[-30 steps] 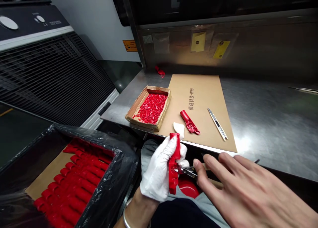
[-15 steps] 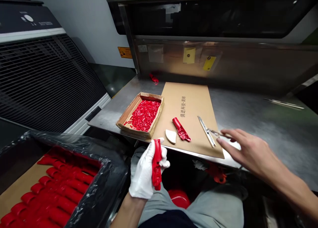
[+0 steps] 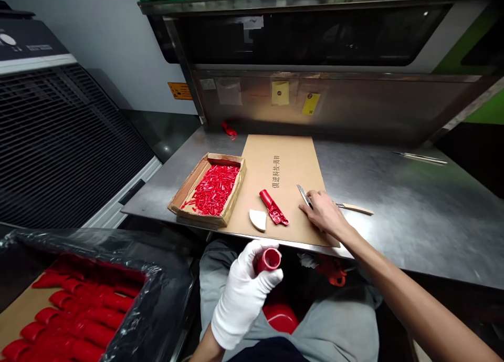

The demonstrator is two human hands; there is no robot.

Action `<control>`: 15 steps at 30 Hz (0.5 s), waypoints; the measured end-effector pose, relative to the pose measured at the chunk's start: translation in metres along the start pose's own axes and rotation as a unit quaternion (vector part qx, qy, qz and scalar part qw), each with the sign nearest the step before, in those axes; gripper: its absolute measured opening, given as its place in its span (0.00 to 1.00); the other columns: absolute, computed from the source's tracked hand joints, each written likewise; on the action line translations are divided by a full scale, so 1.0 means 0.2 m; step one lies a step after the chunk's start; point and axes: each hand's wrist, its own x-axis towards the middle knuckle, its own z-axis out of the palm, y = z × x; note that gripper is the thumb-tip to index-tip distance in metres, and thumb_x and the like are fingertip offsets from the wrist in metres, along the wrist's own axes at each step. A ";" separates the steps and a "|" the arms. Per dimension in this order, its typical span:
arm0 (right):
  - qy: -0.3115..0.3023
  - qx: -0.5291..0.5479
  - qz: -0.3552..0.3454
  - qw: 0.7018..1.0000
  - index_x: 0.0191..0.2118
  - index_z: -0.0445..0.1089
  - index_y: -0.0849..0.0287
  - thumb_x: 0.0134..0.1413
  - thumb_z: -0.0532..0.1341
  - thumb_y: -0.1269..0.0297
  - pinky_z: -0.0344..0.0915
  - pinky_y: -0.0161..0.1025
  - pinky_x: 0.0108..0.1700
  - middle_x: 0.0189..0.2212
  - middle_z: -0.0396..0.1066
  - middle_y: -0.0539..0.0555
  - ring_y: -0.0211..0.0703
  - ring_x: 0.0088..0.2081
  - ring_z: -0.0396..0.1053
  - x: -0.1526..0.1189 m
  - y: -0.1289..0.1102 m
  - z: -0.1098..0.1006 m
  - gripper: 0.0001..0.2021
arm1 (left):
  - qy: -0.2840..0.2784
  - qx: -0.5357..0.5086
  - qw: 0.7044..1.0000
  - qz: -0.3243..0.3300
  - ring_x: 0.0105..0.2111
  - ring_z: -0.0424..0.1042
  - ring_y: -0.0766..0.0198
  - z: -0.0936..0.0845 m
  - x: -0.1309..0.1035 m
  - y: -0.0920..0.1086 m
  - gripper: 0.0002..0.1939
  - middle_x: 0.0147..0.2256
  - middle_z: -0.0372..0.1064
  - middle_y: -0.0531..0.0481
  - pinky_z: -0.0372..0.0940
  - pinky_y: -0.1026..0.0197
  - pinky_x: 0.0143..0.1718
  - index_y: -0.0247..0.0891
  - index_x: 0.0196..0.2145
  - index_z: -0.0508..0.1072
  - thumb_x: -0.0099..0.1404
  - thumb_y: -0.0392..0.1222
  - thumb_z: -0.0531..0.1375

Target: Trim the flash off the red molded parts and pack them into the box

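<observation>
Gloved left hand (image 3: 243, 287) is holding red tube part (image 3: 271, 259), hollow end facing up. Many red parts (image 3: 79, 314) are lying in bin (image 3: 169, 293), looking done. White piece (image 3: 258, 219) and second red part (image 3: 274, 208) are lying on cardboard (image 3: 293, 165); that part is maybe left to do. Bare right hand (image 3: 325, 213) is bunching narrow over knife (image 3: 303, 194); cannot tell if gripping. Table (image 3: 409, 215) edge is running just past left hand. Box (image 3: 237, 192) is crowding left side; right side is giving more room.
</observation>
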 end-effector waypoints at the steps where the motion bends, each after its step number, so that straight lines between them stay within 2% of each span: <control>1: -0.007 0.012 0.006 1.000 0.46 0.67 0.62 0.66 0.58 0.52 0.67 0.43 0.40 0.38 0.68 0.53 0.43 0.36 0.68 0.02 -0.01 0.01 0.16 | 0.005 0.004 1.000 0.004 0.39 0.72 0.59 -0.01 -0.01 0.00 0.15 0.38 0.74 0.47 0.63 0.60 0.46 0.40 0.41 0.77 0.55 0.38 0.70; 3: -0.017 0.037 0.004 0.999 0.41 0.67 0.62 0.66 0.57 0.54 0.66 0.42 0.39 0.34 0.67 0.51 0.41 0.34 0.67 0.04 -0.02 0.01 0.14 | 0.018 0.007 1.000 0.006 0.38 0.72 0.58 -0.03 -0.01 0.00 0.15 0.38 0.75 0.47 0.63 0.59 0.46 0.40 0.40 0.78 0.54 0.38 0.70; 6: -0.028 0.085 -0.042 0.995 0.34 0.65 0.60 0.69 0.52 0.60 0.63 0.40 0.38 0.31 0.66 0.52 0.42 0.34 0.66 -0.03 -0.05 -0.08 0.13 | 0.041 0.024 0.999 0.016 0.38 0.72 0.58 -0.06 -0.01 -0.01 0.14 0.37 0.75 0.47 0.63 0.59 0.45 0.40 0.39 0.78 0.53 0.38 0.70; 8: -0.044 0.126 -0.092 0.987 0.34 0.62 0.58 0.70 0.47 0.62 0.61 0.38 0.37 0.30 0.66 0.52 0.41 0.33 0.65 -0.14 -0.10 -0.17 0.13 | 0.049 0.048 0.997 0.030 0.38 0.71 0.58 -0.09 0.00 -0.01 0.13 0.37 0.74 0.47 0.63 0.59 0.45 0.41 0.40 0.78 0.55 0.38 0.69; 11: -0.059 0.185 -0.156 0.968 0.36 0.60 0.55 0.71 0.45 0.59 0.58 0.36 0.32 0.29 0.64 0.48 0.39 0.29 0.62 -0.36 -0.21 -0.29 0.13 | 0.048 0.078 0.995 0.043 0.38 0.71 0.58 -0.11 0.00 0.00 0.10 0.36 0.74 0.47 0.62 0.60 0.43 0.41 0.39 0.78 0.57 0.37 0.67; 13: -0.034 0.207 -0.209 0.955 0.37 0.60 0.55 0.71 0.48 0.59 0.56 0.36 0.30 0.29 0.63 0.47 0.38 0.27 0.61 -0.49 -0.28 -0.33 0.11 | 0.047 0.085 0.994 0.048 0.37 0.70 0.58 -0.11 0.00 0.01 0.08 0.35 0.74 0.48 0.62 0.61 0.42 0.42 0.38 0.78 0.59 0.36 0.65; 15: 0.003 0.174 -0.237 0.956 0.36 0.60 0.55 0.71 0.50 0.60 0.51 0.37 0.27 0.28 0.62 0.47 0.37 0.25 0.58 -0.57 -0.34 -0.33 0.10 | 0.043 0.089 0.994 0.052 0.36 0.70 0.58 -0.10 0.00 0.01 0.08 0.34 0.74 0.48 0.61 0.61 0.41 0.42 0.38 0.78 0.60 0.35 0.64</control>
